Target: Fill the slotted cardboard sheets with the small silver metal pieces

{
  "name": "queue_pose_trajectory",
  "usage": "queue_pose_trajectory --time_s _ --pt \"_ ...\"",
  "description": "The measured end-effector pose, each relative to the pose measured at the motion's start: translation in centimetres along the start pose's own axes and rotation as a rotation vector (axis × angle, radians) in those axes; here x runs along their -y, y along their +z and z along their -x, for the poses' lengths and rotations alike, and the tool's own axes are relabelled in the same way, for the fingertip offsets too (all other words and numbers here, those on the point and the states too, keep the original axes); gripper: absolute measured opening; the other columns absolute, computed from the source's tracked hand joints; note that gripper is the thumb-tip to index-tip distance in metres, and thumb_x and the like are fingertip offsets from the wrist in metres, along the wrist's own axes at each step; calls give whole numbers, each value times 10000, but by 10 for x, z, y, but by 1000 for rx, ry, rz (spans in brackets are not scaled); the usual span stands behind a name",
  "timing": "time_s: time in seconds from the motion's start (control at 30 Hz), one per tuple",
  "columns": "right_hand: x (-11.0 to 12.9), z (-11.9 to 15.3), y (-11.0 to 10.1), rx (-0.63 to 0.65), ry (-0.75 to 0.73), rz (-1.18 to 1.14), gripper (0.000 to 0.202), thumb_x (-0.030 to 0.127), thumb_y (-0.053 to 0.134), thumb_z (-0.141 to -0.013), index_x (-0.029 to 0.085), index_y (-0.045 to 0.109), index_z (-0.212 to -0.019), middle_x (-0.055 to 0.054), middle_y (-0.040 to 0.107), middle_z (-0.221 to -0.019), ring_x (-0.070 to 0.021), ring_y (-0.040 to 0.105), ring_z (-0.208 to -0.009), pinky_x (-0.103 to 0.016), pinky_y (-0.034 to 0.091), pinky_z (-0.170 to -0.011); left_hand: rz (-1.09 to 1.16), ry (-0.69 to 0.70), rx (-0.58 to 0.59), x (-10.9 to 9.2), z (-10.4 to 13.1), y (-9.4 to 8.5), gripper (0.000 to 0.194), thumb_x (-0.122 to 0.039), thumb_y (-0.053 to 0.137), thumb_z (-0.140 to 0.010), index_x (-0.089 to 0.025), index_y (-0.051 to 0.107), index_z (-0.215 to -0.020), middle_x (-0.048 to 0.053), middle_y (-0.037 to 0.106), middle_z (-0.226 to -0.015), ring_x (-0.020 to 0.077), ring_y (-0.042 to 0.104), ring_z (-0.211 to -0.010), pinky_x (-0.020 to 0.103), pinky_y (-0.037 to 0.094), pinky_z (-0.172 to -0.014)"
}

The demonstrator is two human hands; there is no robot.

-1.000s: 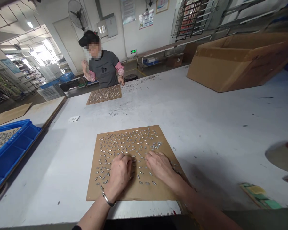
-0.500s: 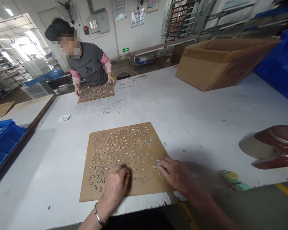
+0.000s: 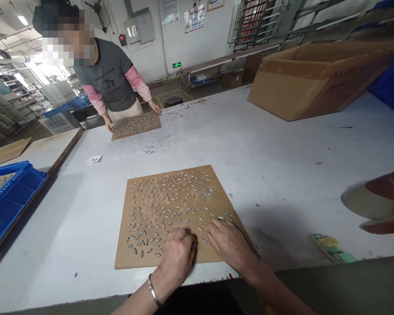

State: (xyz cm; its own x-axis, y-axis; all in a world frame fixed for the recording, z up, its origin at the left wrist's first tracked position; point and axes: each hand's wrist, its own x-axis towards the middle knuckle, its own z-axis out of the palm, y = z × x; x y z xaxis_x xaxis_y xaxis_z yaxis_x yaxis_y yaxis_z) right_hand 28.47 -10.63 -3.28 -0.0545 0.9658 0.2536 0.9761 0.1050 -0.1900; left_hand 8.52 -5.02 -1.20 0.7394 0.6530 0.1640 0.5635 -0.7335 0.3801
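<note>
A brown board (image 3: 197, 258) lies on the table before me, scattered with many small silver spindle-shaped metal pieces (image 3: 156, 205). Low on the board, my left hand (image 3: 179, 253) rests with curled fingers pressed together; a bracelet (image 3: 155, 291) circles its wrist. What its fingertips hold, if anything, is hidden. To its right, my right hand (image 3: 228, 240) bends its fingers down onto the board among a few loose pieces, its fingertips out of sight. A denser cluster of pieces (image 3: 208, 192) sits near the board's upper right.
Across the white table (image 3: 197, 135), a person (image 3: 111, 83) holds another board (image 3: 136, 124) covered with pieces. A large cardboard box (image 3: 289, 92) stands at back right. Blue bins (image 3: 16, 197) are at left, a red-brown stool (image 3: 385, 197) at right, and a green-yellow pad (image 3: 331, 245) near the front edge.
My right hand has moved left across the board toward my left hand, which has shifted slightly right. The person opposite leans closer over their board. The whole view has shifted a little.
</note>
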Motion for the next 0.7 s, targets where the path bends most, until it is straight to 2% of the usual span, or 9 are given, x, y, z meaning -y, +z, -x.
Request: queue_pose_trajectory --time_s 0.07,0.17,0.23,0.3,0.5,0.7 --pt "-4 1 0 -3 15 -41 265 93 500 -958 224 636 -772 -22 665 -792 -177 615 -757 -326 361 -721 -87 22 10 -2 -3 9 184 -81 544 -953 -189 692 -964 76 701 -983 224 659 -860 363 550 -794" --pt "-24 0 -4 6 114 -107 232 175 485 -997 235 668 -866 -17 691 -861 -172 632 -799 -303 383 -732 -179 40 10 -2 -7 17 213 -9 523 -916 -172 652 -872 75 684 -927 222 640 -830 355 539 -770" --pt "-39 -4 -7 22 213 -86 231 226 476 -1008 239 678 -898 -20 699 -881 -178 635 -804 -305 386 -733 -182 39 18 -1 -9 17 227 11 515 -905 -172 635 -844 65 674 -896 211 628 -807 340 530 -755" --pt "-47 -9 -10 45 249 -53 235 241 479 -1002 240 686 -892 -27 707 -881 -181 637 -802 -310 384 -730 -163 30 23 0 -10 15 236 10 505 -907 -175 633 -836 63 677 -901 203 622 -789 334 527 -746" --pt "-42 -36 -7 83 154 21 220 155 519 -949 215 677 -808 -27 708 -823 -171 634 -764 -317 359 -683 -8 -18 8 0 -10 5 178 -88 539 -944 -190 685 -950 80 703 -966 219 668 -848 355 557 -787" --pt "-43 -74 -5 26 104 69 269 130 503 -975 202 695 -800 -39 710 -862 -173 636 -792 -317 384 -738 82 -34 9 3 -7 0 194 -137 525 -978 -205 705 -1009 92 719 -998 245 692 -929 395 574 -860"
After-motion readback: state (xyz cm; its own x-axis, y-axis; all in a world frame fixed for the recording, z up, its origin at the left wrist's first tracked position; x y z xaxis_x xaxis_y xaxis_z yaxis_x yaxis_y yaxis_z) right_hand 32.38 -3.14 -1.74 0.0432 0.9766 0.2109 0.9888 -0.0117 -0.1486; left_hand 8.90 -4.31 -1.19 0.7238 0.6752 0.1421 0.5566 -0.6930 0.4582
